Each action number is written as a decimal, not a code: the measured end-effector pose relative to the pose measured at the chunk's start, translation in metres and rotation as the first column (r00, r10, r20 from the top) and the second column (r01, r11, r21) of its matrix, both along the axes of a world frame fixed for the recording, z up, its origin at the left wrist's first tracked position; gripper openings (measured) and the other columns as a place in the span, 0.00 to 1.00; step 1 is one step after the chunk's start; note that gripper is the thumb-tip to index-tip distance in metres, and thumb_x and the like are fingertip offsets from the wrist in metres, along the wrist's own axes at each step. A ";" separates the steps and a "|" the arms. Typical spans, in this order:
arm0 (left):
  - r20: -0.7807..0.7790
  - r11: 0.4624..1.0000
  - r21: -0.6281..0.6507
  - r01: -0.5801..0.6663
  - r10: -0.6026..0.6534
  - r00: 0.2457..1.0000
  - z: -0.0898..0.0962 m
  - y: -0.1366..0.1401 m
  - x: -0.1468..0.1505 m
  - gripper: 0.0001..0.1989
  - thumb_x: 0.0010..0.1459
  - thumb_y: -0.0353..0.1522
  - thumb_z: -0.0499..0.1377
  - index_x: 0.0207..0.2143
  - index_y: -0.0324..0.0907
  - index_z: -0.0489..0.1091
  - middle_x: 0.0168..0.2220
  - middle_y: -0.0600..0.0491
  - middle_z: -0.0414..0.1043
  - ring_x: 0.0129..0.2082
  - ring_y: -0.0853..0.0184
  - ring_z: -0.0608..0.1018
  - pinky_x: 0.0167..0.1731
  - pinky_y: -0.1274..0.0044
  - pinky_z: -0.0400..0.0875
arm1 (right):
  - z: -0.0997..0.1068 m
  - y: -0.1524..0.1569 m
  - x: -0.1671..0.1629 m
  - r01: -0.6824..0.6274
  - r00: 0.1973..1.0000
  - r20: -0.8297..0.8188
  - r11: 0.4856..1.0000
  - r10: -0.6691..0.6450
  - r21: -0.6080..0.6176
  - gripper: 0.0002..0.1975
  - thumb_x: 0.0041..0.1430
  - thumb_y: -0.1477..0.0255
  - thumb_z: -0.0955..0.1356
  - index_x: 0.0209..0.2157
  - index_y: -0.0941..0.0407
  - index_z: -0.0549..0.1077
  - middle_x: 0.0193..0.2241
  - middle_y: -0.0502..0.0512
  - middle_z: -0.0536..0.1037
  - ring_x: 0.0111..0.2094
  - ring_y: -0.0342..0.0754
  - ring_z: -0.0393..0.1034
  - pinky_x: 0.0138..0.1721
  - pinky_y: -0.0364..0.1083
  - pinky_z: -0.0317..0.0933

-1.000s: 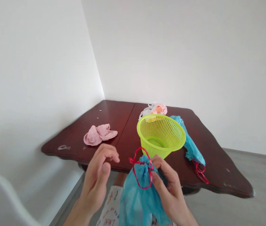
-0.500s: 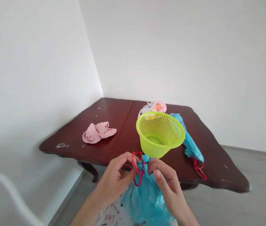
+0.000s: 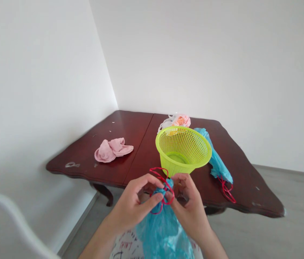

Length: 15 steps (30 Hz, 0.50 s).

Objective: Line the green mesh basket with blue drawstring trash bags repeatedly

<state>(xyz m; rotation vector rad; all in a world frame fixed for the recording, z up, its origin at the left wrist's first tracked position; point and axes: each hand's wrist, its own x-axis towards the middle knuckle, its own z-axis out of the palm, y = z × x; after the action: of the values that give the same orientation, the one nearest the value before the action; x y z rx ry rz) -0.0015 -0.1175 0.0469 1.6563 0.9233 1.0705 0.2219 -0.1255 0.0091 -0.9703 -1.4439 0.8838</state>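
A blue plastic bag (image 3: 165, 230) hangs in front of me, its gathered neck pinched between both hands. Red string (image 3: 157, 172) loops around that neck and stands out in curls. My left hand (image 3: 136, 201) is closed, thumb and fingers pressing the neck from the left. From the right, my right hand (image 3: 188, 199) pinches the string beside the neck, its thumb against a red loop. Just beyond the fingers stands a lime-green mesh basket (image 3: 180, 167) with nothing seen inside it.
The dark red wooden table (image 3: 125, 126) bears a folded pink cloth (image 3: 113, 149) at left. Behind the basket lies a white and pink plastic bag (image 3: 177, 120). A second blue bag (image 3: 218, 162) with red string rests at right. A blurred white cable (image 3: 12, 216) curves at lower left.
My right hand has shifted its fingers from the bag's neck to the red string. The string loop has swung across the neck, up and to the right.
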 end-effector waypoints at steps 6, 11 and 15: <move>0.033 0.998 -0.036 -0.051 0.053 0.998 -0.001 0.007 -0.005 0.17 0.78 0.47 0.71 0.43 0.43 0.85 0.46 0.46 0.90 0.44 0.59 0.90 0.43 0.74 0.82 | -0.007 0.001 0.007 0.033 0.996 0.080 0.997 -0.040 0.075 0.10 0.82 0.63 0.74 0.43 0.52 0.80 0.35 0.51 0.80 0.35 0.47 0.74 0.37 0.46 0.70; -0.036 0.983 0.018 -0.185 0.186 0.982 -0.004 0.014 -0.018 0.16 0.78 0.47 0.71 0.45 0.44 0.85 0.46 0.47 0.90 0.46 0.59 0.89 0.46 0.73 0.83 | -0.001 0.000 0.011 -0.009 0.995 0.101 0.994 -0.002 0.112 0.12 0.85 0.66 0.71 0.40 0.51 0.78 0.39 0.52 0.77 0.39 0.48 0.74 0.39 0.46 0.69; -0.179 0.983 0.045 -0.177 0.183 0.967 -0.004 0.018 -0.033 0.16 0.81 0.47 0.68 0.47 0.45 0.85 0.45 0.48 0.90 0.45 0.60 0.89 0.45 0.74 0.81 | 0.000 -0.001 0.015 -0.007 0.993 0.118 0.994 -0.006 0.108 0.13 0.86 0.67 0.70 0.40 0.51 0.78 0.42 0.54 0.76 0.41 0.48 0.75 0.40 0.46 0.69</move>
<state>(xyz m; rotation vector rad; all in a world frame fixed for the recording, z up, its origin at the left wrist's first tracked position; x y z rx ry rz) -0.0340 -0.0992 0.0424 1.7415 1.2022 1.0686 0.2367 -0.1267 0.0086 -0.9543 -1.5761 0.7504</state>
